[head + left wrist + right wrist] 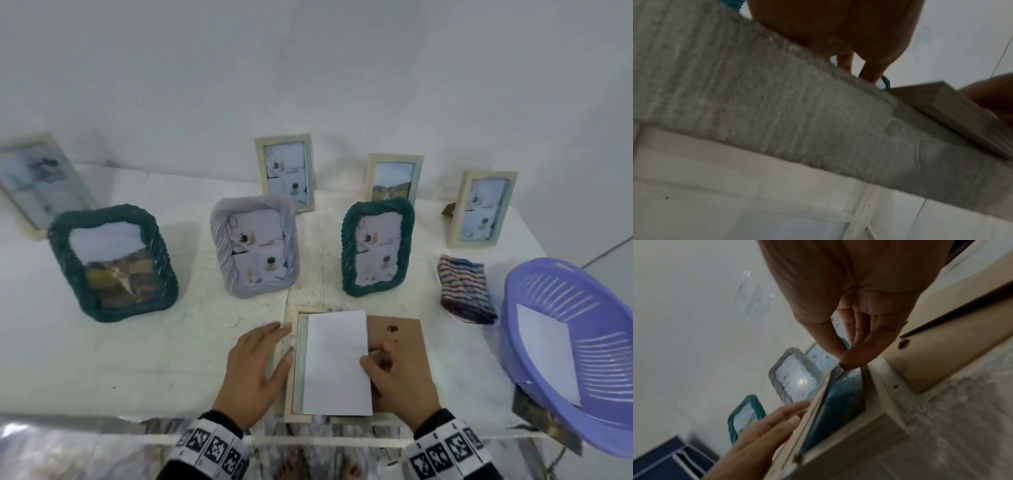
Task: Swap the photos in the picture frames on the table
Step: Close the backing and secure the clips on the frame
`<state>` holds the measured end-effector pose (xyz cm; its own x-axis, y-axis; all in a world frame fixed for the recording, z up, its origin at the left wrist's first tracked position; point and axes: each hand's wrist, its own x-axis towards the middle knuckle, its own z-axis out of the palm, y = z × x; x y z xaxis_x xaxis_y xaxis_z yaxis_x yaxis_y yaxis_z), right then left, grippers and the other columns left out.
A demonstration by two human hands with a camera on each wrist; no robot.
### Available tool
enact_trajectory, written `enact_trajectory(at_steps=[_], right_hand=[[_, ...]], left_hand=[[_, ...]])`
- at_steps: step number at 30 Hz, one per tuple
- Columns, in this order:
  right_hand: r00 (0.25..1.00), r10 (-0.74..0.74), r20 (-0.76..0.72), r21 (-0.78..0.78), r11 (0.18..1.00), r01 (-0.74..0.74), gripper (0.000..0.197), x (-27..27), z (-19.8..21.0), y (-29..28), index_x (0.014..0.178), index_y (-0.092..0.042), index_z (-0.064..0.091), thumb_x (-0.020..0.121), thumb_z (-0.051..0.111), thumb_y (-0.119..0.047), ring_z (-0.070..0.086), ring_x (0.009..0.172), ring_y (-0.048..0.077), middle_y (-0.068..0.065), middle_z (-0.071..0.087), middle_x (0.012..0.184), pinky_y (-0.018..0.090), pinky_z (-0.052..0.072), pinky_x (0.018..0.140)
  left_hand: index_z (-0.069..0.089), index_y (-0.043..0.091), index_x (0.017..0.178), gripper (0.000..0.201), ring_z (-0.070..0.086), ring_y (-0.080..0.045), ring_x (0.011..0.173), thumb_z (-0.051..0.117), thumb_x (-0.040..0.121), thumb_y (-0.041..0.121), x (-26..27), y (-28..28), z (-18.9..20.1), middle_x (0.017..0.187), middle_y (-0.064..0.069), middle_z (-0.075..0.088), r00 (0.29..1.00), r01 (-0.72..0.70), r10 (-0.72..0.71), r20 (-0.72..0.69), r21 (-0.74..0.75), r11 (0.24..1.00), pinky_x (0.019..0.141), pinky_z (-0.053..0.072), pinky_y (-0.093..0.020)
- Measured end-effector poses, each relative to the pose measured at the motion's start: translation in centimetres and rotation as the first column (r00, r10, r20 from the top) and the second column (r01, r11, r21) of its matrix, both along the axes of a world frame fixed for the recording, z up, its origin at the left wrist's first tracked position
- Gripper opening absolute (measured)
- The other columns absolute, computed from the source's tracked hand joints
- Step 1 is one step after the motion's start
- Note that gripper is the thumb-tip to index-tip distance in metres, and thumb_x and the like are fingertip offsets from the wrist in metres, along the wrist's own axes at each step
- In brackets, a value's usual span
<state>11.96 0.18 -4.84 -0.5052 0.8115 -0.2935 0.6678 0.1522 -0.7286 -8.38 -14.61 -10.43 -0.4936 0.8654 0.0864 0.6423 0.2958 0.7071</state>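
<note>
At 6 o'clock on the white table [137, 359], close to its near edge, a cream frame [294, 383] lies face down and open. A white photo [337, 363], blank side up, lies on the opening and covers most of it. The brown backing board [400, 339] lies just at 3 o'clock of the photo, partly under it.

The right hand [399, 380] pinches the right edge of the photo between thumb and forefinger; in the right wrist view the two fingertips [849, 356] meet on a thin edge, though this picture is blurred. The left hand [255, 370] lies flat on the table with straight fingers, holding nothing, and its fingertips touch the left rail of the frame.

Behind, at 12 o'clock, stand a grey rope frame [255, 245] and a green rope frame [376, 246]; another green rope frame [113, 263] stands at 10 o'clock. Four plain cream frames stand further back. At 3 o'clock there are a folded striped cloth [466, 289] and a purple basket [575, 346] with a white sheet inside.
</note>
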Motion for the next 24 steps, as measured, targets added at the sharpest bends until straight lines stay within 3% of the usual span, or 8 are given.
enact_trajectory(at_steps=[3, 7, 11, 14, 17, 20, 22, 24], right_hand=[[0.996, 0.048, 0.076, 0.083, 0.995, -0.054, 0.015, -0.7, 1.0, -0.7, 0.105, -0.032, 0.060, 0.090, 0.060, -0.035, 0.056, 0.059, 0.002, -0.008, 0.063, 0.071, 0.012, 0.041, 0.052], [0.977, 0.097, 0.193, 0.118, 0.986, -0.121, 0.022, -1.8, 2.2, -1.2, 0.115, -0.030, 0.052, 0.094, 0.054, -0.037, 0.051, 0.061, -0.001, -0.010, 0.060, 0.076, 0.008, 0.039, 0.053], [0.942, 0.116, 0.315, 0.181, 0.967, -0.180, 0.035, -2.7, 2.3, -1.6, 0.126, -0.025, 0.042, 0.096, 0.049, -0.043, 0.051, 0.067, 0.001, -0.010, 0.060, 0.084, 0.008, 0.034, 0.049], [0.940, 0.147, 0.308, 0.169, 0.964, -0.206, 0.042, -3.1, 1.5, -1.7, 0.132, -0.020, 0.039, 0.096, 0.049, -0.039, 0.052, 0.074, 0.008, -0.006, 0.055, 0.085, 0.012, 0.034, 0.051], [0.939, 0.171, 0.299, 0.171, 0.958, -0.229, 0.041, -2.7, 1.5, -1.6, 0.133, -0.022, 0.040, 0.097, 0.048, -0.041, 0.047, 0.074, 0.006, -0.007, 0.053, 0.090, 0.008, 0.030, 0.051], [0.950, 0.126, 0.285, 0.229, 0.954, -0.195, 0.034, -1.6, 1.3, -0.8, 0.125, -0.026, 0.046, 0.096, 0.045, -0.045, 0.048, 0.074, 0.004, -0.009, 0.055, 0.095, 0.012, 0.038, 0.061], [0.953, 0.040, 0.301, 0.324, 0.935, -0.142, 0.031, -0.5, 1.0, -0.1, 0.118, -0.026, 0.050, 0.094, 0.046, -0.044, 0.050, 0.086, 0.009, -0.006, 0.054, 0.102, 0.024, 0.048, 0.074], [0.917, -0.038, 0.397, 0.416, 0.898, -0.143, 0.038, 0.7, 0.7, 0.6, 0.123, -0.023, 0.051, 0.092, 0.048, -0.044, 0.047, 0.100, 0.016, 0.001, 0.052, 0.115, 0.030, 0.048, 0.082]], left_hand=[[0.053, 0.038, 0.132, 0.041, 0.037, -0.005, 0.132, 0.038, 0.096, 0.049, 0.5, -0.2, -0.7, 0.138, 0.021, 0.048, 0.993, 0.028, -0.027, -0.113, 0.007, 1.000, 0.105, 0.026, -0.029], [0.054, 0.036, 0.132, 0.042, 0.036, -0.006, 0.133, 0.036, 0.096, 0.047, 0.5, -0.1, -1.0, 0.138, 0.020, 0.050, 0.987, 0.028, -0.027, -0.158, 0.001, 1.000, 0.106, 0.022, -0.025], [0.052, 0.037, 0.134, 0.042, 0.032, -0.003, 0.134, 0.036, 0.097, 0.048, 0.6, -0.2, -1.1, 0.139, 0.021, 0.048, 0.984, 0.033, -0.035, -0.175, -0.014, 0.999, 0.107, 0.019, -0.024], [0.050, 0.040, 0.134, 0.041, 0.029, 0.000, 0.134, 0.035, 0.097, 0.048, 0.6, -0.1, -1.1, 0.139, 0.023, 0.046, 0.982, 0.036, -0.041, -0.183, -0.028, 0.999, 0.106, 0.017, -0.022], [0.048, 0.042, 0.134, 0.040, 0.031, -0.003, 0.135, 0.033, 0.097, 0.049, 0.6, -0.2, -1.0, 0.139, 0.022, 0.046, 0.983, 0.031, -0.036, -0.180, -0.029, 0.999, 0.106, 0.019, -0.025], [0.045, 0.045, 0.133, 0.040, 0.031, -0.006, 0.135, 0.030, 0.097, 0.054, 0.8, -0.1, -0.8, 0.139, 0.023, 0.044, 0.982, 0.022, -0.032, -0.188, -0.051, 0.998, 0.107, 0.021, -0.029], [0.043, 0.046, 0.133, 0.041, 0.030, -0.006, 0.135, 0.029, 0.096, 0.056, 0.9, 0.0, -0.7, 0.139, 0.022, 0.043, 0.981, 0.018, -0.031, -0.194, -0.066, 0.998, 0.107, 0.019, -0.028], [0.042, 0.047, 0.134, 0.041, 0.030, -0.007, 0.134, 0.028, 0.097, 0.056, 1.0, 0.0, -0.6, 0.139, 0.022, 0.042, 0.979, 0.018, -0.033, -0.202, -0.075, 0.997, 0.106, 0.017, -0.026]])
